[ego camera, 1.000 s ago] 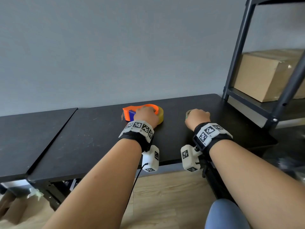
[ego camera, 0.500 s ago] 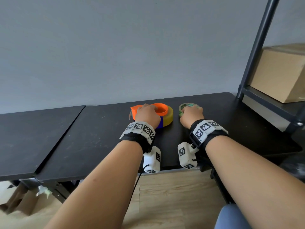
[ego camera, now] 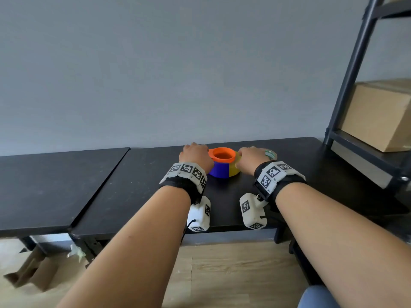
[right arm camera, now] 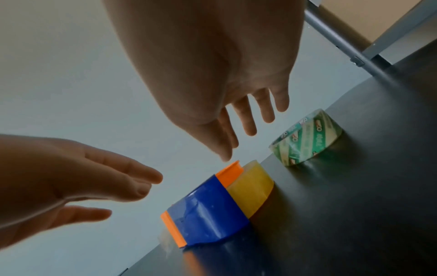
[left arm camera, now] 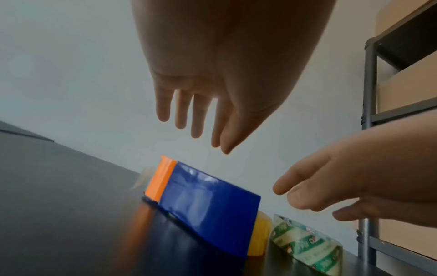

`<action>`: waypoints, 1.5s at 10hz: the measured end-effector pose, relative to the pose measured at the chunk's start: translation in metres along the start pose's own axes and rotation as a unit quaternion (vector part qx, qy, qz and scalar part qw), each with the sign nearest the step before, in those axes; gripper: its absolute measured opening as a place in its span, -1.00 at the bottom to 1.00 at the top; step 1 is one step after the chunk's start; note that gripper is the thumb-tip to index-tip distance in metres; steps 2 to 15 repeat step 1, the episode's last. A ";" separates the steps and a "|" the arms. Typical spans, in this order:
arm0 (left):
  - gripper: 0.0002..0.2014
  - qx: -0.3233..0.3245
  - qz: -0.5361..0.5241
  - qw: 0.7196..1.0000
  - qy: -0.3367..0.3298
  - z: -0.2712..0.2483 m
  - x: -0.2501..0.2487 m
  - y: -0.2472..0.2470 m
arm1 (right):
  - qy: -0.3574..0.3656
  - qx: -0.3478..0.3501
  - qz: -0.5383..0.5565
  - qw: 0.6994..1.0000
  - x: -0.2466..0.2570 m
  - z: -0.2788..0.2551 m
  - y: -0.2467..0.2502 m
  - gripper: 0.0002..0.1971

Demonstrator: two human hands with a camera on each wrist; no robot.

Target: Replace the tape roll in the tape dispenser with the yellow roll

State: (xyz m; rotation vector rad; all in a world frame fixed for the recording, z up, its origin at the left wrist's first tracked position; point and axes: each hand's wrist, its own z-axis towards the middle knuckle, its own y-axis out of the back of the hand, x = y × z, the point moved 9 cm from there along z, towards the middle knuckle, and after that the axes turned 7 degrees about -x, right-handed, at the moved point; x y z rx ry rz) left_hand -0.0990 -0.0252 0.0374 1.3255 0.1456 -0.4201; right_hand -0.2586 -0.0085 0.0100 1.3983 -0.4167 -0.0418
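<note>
On the black table near the wall lies the orange tape dispenser, flat on its side, with a blue panel wrapped round its near face and the yellow tape roll seated in it, the yellow showing at the dispenser's right end. Just to the right of it, apart from the yellow roll by a narrow gap, a clear tape roll with green print lies flat on the table. The left hand hangs over the left end of the dispenser and the right hand over its right end, between the dispenser and the green-printed roll. In both wrist views the fingers of each hand are straight and loosely spread, pointing down toward the dispenser with clear air beneath the tips; neither hand holds or touches anything. The right thumb tip sits just above the orange rim, but contact cannot be told. Each wrist wears a black band with black-and-white square markers and a small white camera block. At the right stands a dark metal shelf carrying a cardboard box.
</note>
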 end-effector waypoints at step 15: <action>-0.55 -0.012 0.027 1.000 0.006 0.002 0.009 0.019 | 0.039 0.000 -0.015 0.999 0.016 0.001 0.005 -0.49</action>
